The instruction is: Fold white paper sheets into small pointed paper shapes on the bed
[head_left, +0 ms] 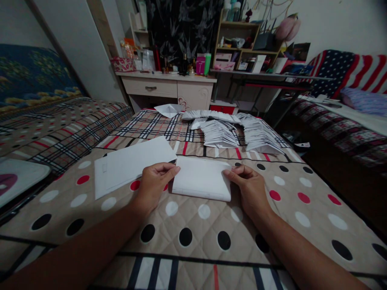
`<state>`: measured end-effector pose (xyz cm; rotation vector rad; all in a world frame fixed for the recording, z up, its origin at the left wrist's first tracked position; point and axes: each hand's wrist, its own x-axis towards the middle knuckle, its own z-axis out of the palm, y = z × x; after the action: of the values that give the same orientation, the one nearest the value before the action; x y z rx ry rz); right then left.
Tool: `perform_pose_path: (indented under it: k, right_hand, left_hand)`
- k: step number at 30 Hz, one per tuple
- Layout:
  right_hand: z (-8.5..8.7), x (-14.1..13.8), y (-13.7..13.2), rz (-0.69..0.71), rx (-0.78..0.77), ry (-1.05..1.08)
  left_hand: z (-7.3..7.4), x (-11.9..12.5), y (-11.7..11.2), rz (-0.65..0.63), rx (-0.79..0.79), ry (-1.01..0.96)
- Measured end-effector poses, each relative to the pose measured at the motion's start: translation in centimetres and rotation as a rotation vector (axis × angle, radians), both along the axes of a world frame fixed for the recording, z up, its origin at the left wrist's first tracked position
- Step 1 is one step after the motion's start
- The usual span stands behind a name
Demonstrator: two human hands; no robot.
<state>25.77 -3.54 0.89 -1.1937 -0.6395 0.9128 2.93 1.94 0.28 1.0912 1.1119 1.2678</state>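
Note:
A folded sheet of white paper (202, 178) is held low over the bed, a rounded fold along its near edge. My left hand (155, 181) pinches its left side near the far corner between thumb and fingers. On the right side, my right hand (248, 183) pinches it in the same way. Flat white sheets (130, 165) with faint printed lines lie on the bedspread just beyond my left hand. Farther off stand rows of folded white papers (219, 133), packed close together, with another such row (260, 133) to their right.
The patterned bedspread (187, 217) covers the surface under my hands. A loose folded paper (169, 110) lies at its far edge. Behind are a white dresser (151, 85) with bottles and a shelf unit (238, 28). A white object (24, 175) sits at the left edge.

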Motion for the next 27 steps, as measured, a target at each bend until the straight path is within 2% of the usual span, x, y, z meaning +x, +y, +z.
perform_pose_path:
  k: [11,27]
  right_hand:
    - [0.03,0.00,-0.04,-0.004,0.013,-0.038]
    - [0.16,-0.31,-0.23,-0.002,-0.017,-0.133]
  left_hand:
    - [-0.19,-0.10,-0.12,-0.026,0.028,0.064]
    - [0.29,0.10,-0.18,-0.016,0.020,0.054]
